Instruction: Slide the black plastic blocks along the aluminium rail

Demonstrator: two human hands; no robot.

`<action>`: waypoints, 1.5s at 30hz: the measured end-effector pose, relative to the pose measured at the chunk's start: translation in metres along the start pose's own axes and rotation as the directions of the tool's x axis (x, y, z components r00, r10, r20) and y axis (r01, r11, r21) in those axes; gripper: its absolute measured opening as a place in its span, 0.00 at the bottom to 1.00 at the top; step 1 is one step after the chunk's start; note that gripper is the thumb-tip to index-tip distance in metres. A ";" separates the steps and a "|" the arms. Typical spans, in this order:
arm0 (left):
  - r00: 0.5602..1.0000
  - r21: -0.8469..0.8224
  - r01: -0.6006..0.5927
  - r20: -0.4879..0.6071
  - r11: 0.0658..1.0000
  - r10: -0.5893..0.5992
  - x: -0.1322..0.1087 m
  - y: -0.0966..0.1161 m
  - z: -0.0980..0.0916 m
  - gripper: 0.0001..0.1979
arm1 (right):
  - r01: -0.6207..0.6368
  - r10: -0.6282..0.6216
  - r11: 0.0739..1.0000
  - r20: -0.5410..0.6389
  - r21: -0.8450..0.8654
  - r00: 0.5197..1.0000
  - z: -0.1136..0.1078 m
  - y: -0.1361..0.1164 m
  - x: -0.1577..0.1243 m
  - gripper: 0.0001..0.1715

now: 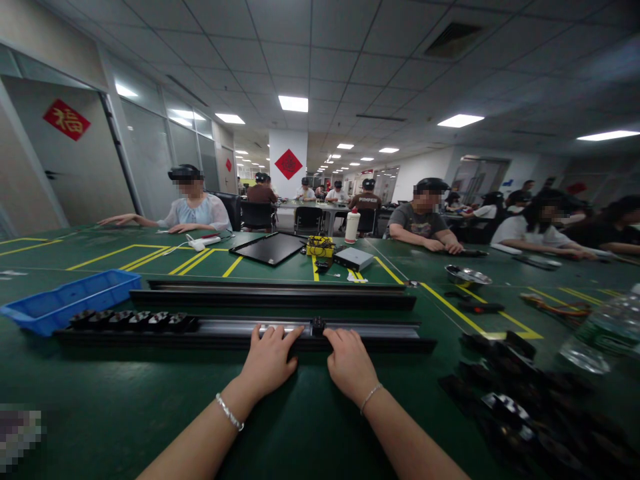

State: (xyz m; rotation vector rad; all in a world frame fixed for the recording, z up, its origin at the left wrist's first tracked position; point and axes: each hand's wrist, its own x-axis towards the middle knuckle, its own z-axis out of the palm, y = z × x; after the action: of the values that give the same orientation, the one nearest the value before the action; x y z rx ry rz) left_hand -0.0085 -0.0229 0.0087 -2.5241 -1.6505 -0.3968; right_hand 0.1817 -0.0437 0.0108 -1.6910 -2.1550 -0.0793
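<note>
A long black rail (225, 343) with a silvery channel lies crosswise in front of me. Several black blocks with light metal tops (139, 320) sit in a row at its left end. Farther right in the channel is a single small black block (318, 326). My left hand (270, 360) rests on the rail left of this block, fingers spread and the index finger pointing toward it. On the block's other side, my right hand (351, 363) has its index fingertip at or against the block, its thumb lower and apart. Neither hand is wrapped around anything.
Behind lies a second black rail (280, 299). A blue bin (75, 300) stands left; a pile of black parts (530, 400) and a plastic bottle (600, 333) are right. Farther back are a black panel (270, 248), a white bottle (352, 227) and seated people.
</note>
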 end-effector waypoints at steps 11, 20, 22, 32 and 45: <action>1.000 0.008 -0.007 0.003 1.000 0.007 -0.001 0.001 -0.002 0.28 | 0.010 -0.010 1.000 -0.042 0.006 0.999 0.001 0.005 0.000 0.24; 1.000 -0.003 -0.005 -0.011 1.000 0.005 -0.001 0.000 0.000 0.27 | -0.012 0.011 0.999 -0.024 -0.030 1.000 -0.002 0.002 0.000 0.22; 1.000 -0.006 -0.003 -0.006 1.000 0.002 -0.001 0.000 -0.001 0.27 | -0.010 0.009 1.000 -0.032 -0.027 0.999 -0.002 0.002 0.000 0.22; 1.000 -0.006 0.010 0.021 1.000 -0.010 -0.001 0.001 -0.004 0.26 | -0.015 0.015 0.999 -0.016 -0.039 1.000 -0.002 0.004 0.001 0.22; 1.000 0.009 0.008 0.020 1.000 -0.009 -0.001 0.001 -0.003 0.26 | -0.033 0.030 0.997 -0.038 -0.066 0.999 -0.003 0.008 0.000 0.20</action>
State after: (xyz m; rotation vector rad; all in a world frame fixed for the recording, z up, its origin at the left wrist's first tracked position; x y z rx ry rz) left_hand -0.0085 -0.0249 0.0115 -2.5236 -1.6668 -0.3649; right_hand 0.1894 -0.0421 0.0119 -1.7457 -2.1202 -0.1735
